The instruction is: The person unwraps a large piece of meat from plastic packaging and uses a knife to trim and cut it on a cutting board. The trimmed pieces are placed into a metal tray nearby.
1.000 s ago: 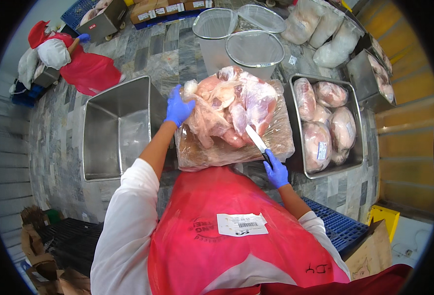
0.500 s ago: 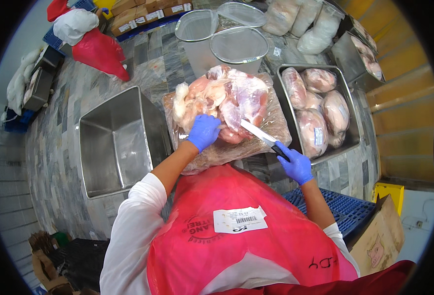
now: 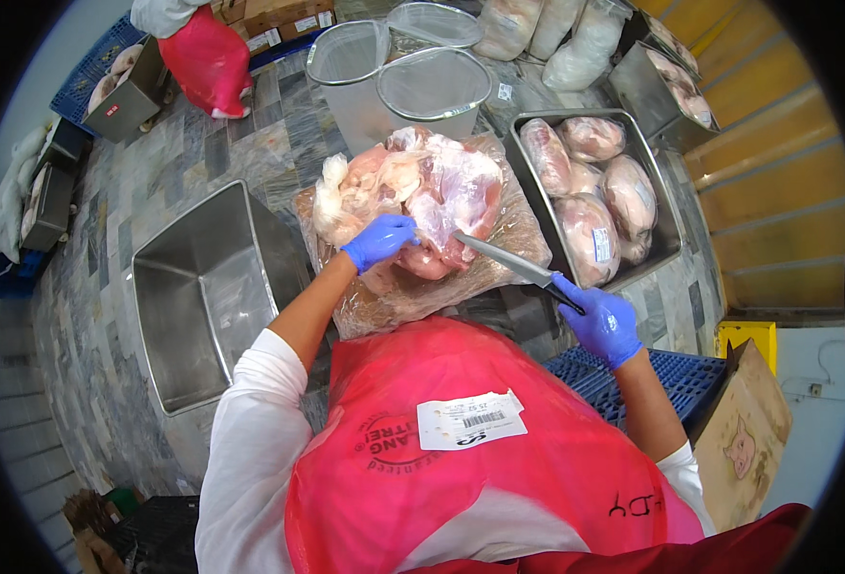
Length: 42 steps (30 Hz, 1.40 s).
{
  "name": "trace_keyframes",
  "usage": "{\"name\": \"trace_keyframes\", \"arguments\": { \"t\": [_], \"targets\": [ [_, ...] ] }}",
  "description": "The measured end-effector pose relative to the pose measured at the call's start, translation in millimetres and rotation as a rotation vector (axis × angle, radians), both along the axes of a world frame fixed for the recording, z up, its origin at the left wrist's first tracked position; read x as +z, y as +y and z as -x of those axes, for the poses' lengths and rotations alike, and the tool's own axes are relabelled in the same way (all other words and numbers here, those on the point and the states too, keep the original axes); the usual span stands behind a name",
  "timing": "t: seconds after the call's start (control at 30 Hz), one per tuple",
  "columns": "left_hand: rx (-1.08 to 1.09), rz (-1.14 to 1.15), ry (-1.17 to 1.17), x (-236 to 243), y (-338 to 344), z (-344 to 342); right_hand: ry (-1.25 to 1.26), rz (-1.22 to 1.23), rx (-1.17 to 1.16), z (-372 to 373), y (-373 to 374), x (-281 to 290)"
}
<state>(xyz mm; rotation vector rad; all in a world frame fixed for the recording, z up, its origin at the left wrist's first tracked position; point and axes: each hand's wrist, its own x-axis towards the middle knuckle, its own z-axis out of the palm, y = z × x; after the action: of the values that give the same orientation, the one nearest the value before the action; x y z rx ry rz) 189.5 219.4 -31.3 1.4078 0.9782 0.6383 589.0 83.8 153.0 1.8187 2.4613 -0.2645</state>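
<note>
Grey stone counter (image 3: 169, 158) – empty steel tub (image 3: 202, 297), meat tray (image 3: 633, 263), plastic sheet (image 3: 413, 297).

just one view here, a fisheye cam on the person's head, looking pretty much straight down over their chest at the stone counter (image 3: 154, 182). it sits close, so the forearms come in from the bottom, and straight edges bend near the dark round rim.
</note>
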Motion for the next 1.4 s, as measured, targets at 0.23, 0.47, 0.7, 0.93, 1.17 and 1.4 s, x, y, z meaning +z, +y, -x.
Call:
{"name": "trace_keyframes", "arguments": {
  "t": [0.23, 0.47, 0.7, 0.93, 1.17, 1.4],
  "targets": [
    [0.116, -0.776, 0.999, 40.4, 9.7, 28.6, -0.171, 0.005, 0.153, 46.6, 20.3, 63.2],
    [0.514, -0.761, 0.950, 2.9, 61.2, 46.4, -0.316, -0.003, 0.359, 90.5, 49.4, 104.3],
    [0.358, -0.302, 0.825, 3.1, 95.1, 75.5, -0.456, -0.007, 0.551, 139.6, 79.2, 119.4],
    [0.462, -0.296, 0.857, -27.3, 90.1, 71.9, -0.365, 0.173, 0.469, 127.9, 96.7, 94.2],
    [0.515, -0.284, 0.827, -20.9, 92.6, 67.2, -0.125, 0.161, 0.381, 31.2, 90.4, -6.9],
    [0.530, -0.303, 0.876, -19.7, 100.3, 65.2, 0.103, 0.062, 0.412, -39.3, 96.1, -123.8]
  ]
}}
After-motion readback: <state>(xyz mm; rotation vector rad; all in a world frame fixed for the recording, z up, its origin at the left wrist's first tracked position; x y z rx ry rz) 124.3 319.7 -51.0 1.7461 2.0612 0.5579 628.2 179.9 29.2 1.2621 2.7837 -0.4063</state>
